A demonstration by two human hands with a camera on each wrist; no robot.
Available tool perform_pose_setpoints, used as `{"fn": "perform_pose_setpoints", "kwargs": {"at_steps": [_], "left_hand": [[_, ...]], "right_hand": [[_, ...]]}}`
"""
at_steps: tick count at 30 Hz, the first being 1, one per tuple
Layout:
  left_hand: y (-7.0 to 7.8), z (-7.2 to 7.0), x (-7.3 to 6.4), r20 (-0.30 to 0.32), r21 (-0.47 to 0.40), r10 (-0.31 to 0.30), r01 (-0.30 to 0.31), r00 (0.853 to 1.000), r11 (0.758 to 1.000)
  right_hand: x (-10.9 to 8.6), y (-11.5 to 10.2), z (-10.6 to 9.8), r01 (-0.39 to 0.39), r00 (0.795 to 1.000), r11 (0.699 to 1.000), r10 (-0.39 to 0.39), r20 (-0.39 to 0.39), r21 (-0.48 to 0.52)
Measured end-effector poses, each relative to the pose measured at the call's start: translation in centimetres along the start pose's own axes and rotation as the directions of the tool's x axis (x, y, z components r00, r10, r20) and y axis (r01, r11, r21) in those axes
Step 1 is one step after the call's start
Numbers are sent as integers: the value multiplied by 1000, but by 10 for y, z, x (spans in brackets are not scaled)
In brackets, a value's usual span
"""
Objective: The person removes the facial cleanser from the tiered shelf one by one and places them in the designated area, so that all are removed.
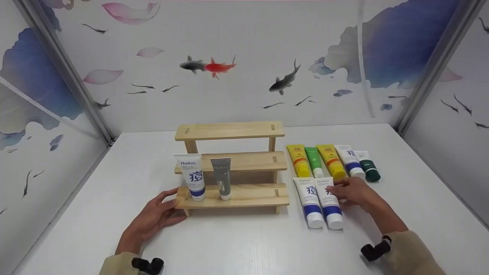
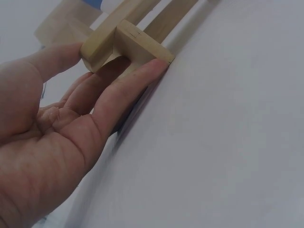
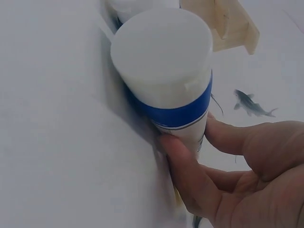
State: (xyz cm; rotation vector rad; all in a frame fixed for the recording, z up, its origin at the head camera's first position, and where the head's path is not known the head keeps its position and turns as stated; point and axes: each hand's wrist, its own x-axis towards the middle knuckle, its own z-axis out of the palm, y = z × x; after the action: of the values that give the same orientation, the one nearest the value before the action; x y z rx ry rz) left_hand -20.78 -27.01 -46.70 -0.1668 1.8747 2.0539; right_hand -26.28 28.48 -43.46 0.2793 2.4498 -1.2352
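A three-step wooden display rack (image 1: pixel 244 194) stands on the white table. My left hand (image 1: pixel 153 217) holds its lowest step at the left end; in the left wrist view, the thumb is at the board's edge and another finger lies along the leg (image 2: pixel 142 42). On that step a white tube with a blue band (image 1: pixel 194 177) and a grey tube (image 1: pixel 222 177) stand on their caps. To the right, my right hand (image 1: pixel 357 194) pinches a white squeeze tube (image 1: pixel 329 202) with a blue band between thumb and fingers. A matching white tube (image 1: pixel 308 202) lies beside it.
Behind the right hand lies a row of tubes: two yellow ones (image 1: pixel 298 160), a green one (image 1: pixel 314 160), a white-and-blue one (image 1: pixel 349 160) and a white one with a dark green cap (image 1: pixel 369 168). Painted panels (image 1: pixel 244 95) enclose the table's back and sides.
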Motion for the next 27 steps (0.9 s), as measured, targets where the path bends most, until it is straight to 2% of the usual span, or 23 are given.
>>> {"fn": "perform_pose_setpoints", "kwargs": {"at_steps": [7, 13, 17, 22, 27], "left_hand": [[-1, -1, -1, -8, 11, -1, 1, 1000, 1000], [-1, -1, -2, 0, -13, 4, -4, 1000, 1000], [-1, -2, -2, 7, -33, -1, 1, 1000, 999], [0, -2, -1, 9, -35, 7, -7, 1000, 999], [-1, -1, -1, 24, -21, 17, -17, 1000, 1000]], "right_hand": [[-4, -5, -2, 1, 999, 999, -2, -39, -32], [-14, -18, -4, 78, 993, 995, -83, -80, -67], [-23, -31, 2, 139, 983, 985, -150, -104, -107], [-37, -52, 17, 259, 959, 963, -266, -100, -76], [-50, -73, 35, 385, 917, 921, -389, -93, -56]]}}
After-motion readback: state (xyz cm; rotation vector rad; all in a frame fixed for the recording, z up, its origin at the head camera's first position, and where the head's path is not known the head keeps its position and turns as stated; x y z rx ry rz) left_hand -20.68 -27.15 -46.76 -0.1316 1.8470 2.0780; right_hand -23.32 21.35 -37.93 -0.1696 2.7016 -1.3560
